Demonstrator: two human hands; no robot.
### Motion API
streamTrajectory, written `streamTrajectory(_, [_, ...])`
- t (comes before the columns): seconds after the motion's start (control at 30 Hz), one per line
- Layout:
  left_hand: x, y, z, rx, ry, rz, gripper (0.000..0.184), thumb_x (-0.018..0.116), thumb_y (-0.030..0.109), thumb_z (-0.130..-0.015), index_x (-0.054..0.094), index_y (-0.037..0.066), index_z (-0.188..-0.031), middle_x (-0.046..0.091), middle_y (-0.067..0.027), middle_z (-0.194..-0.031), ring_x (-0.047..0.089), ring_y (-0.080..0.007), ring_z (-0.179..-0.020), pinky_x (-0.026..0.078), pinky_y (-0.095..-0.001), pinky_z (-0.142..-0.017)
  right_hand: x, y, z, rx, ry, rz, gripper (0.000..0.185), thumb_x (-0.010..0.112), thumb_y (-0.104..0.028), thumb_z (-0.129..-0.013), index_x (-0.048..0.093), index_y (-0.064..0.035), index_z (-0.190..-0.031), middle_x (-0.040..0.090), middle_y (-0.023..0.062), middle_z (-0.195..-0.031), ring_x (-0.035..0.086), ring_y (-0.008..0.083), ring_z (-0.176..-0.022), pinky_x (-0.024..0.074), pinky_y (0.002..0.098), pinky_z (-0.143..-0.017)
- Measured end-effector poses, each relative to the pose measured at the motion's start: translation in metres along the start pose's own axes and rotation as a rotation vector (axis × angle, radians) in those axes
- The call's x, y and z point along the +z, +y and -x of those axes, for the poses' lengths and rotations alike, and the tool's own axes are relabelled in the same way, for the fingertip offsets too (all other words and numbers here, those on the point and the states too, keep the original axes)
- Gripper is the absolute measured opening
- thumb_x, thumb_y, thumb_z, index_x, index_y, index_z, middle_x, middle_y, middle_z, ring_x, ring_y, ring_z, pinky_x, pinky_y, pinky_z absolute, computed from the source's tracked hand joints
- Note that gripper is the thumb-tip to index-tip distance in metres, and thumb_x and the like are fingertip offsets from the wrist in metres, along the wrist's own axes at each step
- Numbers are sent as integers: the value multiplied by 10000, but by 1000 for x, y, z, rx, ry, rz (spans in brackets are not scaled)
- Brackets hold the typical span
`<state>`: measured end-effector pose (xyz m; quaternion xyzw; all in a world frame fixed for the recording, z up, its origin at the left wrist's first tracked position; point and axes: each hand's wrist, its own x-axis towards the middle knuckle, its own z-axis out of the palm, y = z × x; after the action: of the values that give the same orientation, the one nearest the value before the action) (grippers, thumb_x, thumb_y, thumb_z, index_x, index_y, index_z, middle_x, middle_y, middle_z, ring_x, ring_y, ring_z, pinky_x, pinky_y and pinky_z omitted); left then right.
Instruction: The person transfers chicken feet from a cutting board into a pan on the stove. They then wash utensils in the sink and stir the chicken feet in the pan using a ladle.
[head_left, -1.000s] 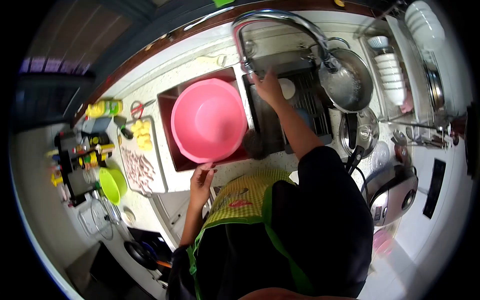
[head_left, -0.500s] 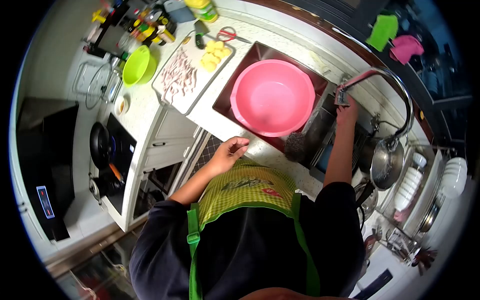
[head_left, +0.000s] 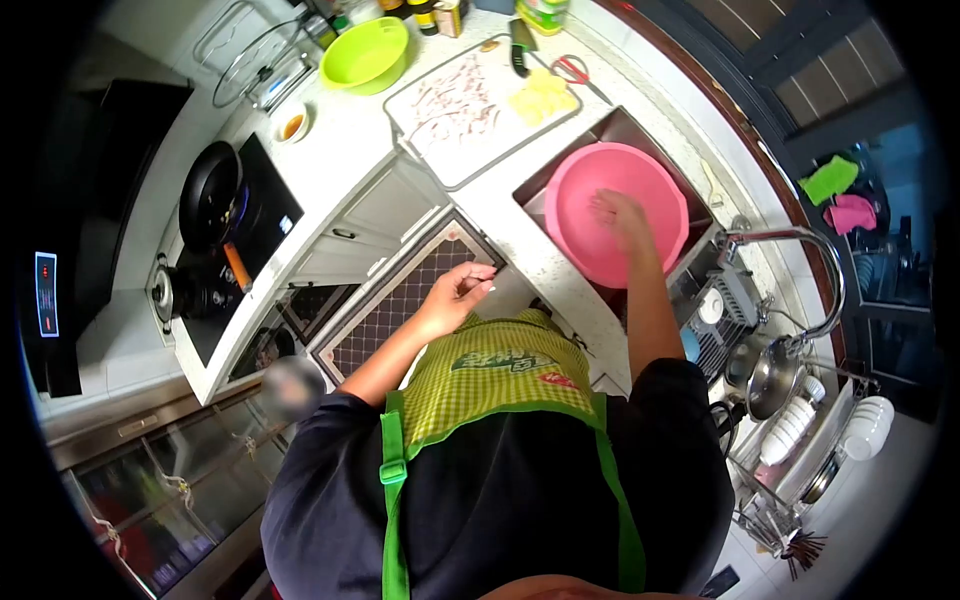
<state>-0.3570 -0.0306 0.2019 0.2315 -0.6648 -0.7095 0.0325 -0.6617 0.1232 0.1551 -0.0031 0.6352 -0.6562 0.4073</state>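
Observation:
My right hand (head_left: 618, 212) reaches over the pink basin (head_left: 640, 260), which sits in the metal sink (head_left: 535, 190). Its fingers look outstretched and slightly blurred, with nothing seen in them; whether they touch the basin's inside I cannot tell. In front of the yellow-green checked apron (head_left: 500, 350), my left hand (head_left: 458, 295) hovers, fingers loosely bent and apart from the thumb, holding nothing. Left of the sink lies a cutting board (head_left: 455, 165) with pale meat strips (head_left: 465, 98) and yellow pieces (head_left: 545, 97). A curved faucet (head_left: 790, 236) stands right of the basin.
Red-handled scissors (head_left: 572, 70) and a dark-handled knife (head_left: 519, 58) lie near the board. A green bowl (head_left: 365, 58) stands behind it. On the stove at left is a black pan (head_left: 210, 195). Dish racks with white bowls (head_left: 868, 428) are at right.
My right hand has moved left from the faucet to over the pink basin. The view has turned leftward, showing more of the stove and floor mat. My left hand stays before the apron.

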Motion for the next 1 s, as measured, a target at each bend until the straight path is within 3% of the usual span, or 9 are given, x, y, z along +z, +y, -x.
streamTrajectory(0.23, [-96,-23,52,14,224,60,236,586,90,-894,566,20,-1118,608,-41,-1004,533,-54,-807,449,-214,-763,147,6,-46,-9,-54,418,298,646,-280,-819,617,-15,-954,614,51,-872,560,146,-733,462,278,-631])
streamTrajectory(0.37, [-138,-37,75,2,300,77,245,581,94,-897,562,21,-1130,606,-42,-1016,537,-58,-816,449,-218,-756,192,11,-90,-263,22,796,617,693,-364,-749,536,78,-1149,593,257,-1103,564,319,-1058,433,342,-894])
streamTrajectory(0.47, [-154,-40,85,4,370,122,246,584,99,-897,562,20,-1128,603,-42,-1017,538,-62,-818,449,-219,-753,220,8,-121,-417,149,1062,818,762,-424,-659,460,60,-1246,607,226,-1044,597,290,-971,475,352,-833])
streamTrajectory(0.5, [-160,-38,89,-27,351,110,286,576,139,-909,542,8,-1161,592,-56,-1066,571,-114,-917,452,-263,-843,225,3,-131,-429,153,1142,867,768,-438,-642,435,60,-1267,597,246,-1057,594,301,-983,475,356,-843])
streamTrajectory(0.6, [-171,-37,87,-50,405,111,290,580,141,-907,543,9,-1162,597,-58,-1066,575,-113,-920,454,-262,-841,232,-7,-172,-394,156,1220,1022,784,-479,-589,343,67,-1332,573,300,-1078,586,323,-1004,475,370,-865])
streamTrajectory(0.7, [-180,-29,78,-43,485,107,263,581,127,-905,553,1,-1134,606,-42,-1024,557,-86,-866,452,-238,-791,242,-26,-181,-389,99,1343,1144,757,-564,-566,263,91,-1363,435,352,-1249,500,400,-1123,423,396,-947])
streamTrajectory(0.73, [-184,-27,73,-3,521,129,239,582,117,-904,563,-2,-1111,611,-25,-979,537,-58,-797,451,-217,-739,250,-30,-181,-355,102,1425,1147,740,-590,-579,259,96,-1362,379,339,-1309,452,427,-1165,389,408,-980])
streamTrajectory(0.8, [-193,-20,64,17,574,137,239,581,120,-904,563,-5,-1107,613,-22,-979,541,-60,-807,456,-225,-743,244,-20,-206,-489,6,1521,1096,743,-568,-603,287,100,-1343,434,311,-1278,453,434,-1152,384,431,-975])
streamTrajectory(1.0, [-217,-1,28,12,679,127,243,575,122,-908,562,0,-1118,619,-41,-1003,561,-75,-858,464,-235,-793,240,-11,-233,-462,-179,1707,941,754,-508,-637,387,83,-1269,520,282,-1190,492,427,-1090,413,452,-928])
